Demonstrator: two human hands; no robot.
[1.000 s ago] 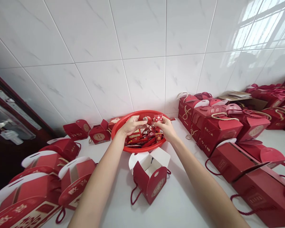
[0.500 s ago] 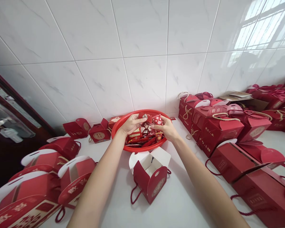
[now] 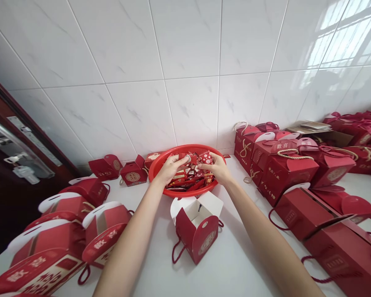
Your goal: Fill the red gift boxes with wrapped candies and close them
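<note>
Over a red plastic basket [image 3: 153, 163] my left hand [image 3: 167, 170] pinches a small red wrapped candy [image 3: 184, 157] between thumb and fingers. Facing it, my right hand [image 3: 219, 168] grips a red packet with white dots [image 3: 206, 157]. Beneath both hands, the basket holds a heap of red and gold wrapped sweets [image 3: 190, 181]. Close in front of it stands a dark red gift box [image 3: 190, 237] with its flaps spread, white inside and with a dark red cord handle. The part of its inside that shows is bare white card.
Several red gift boxes [image 3: 48, 243] with raised flaps line the left side, and more closed boxes [image 3: 292, 173] with rope handles crowd the right. Behind is a tiled wall [image 3: 193, 111]. A dark door with keys [image 3: 24, 169] is at the left edge of the white tabletop [image 3: 228, 255].
My left hand has shifted slightly left and lower with its candy, away from my right hand. My right hand keeps the dotted packet. The whole view has swung a little to the left.
</note>
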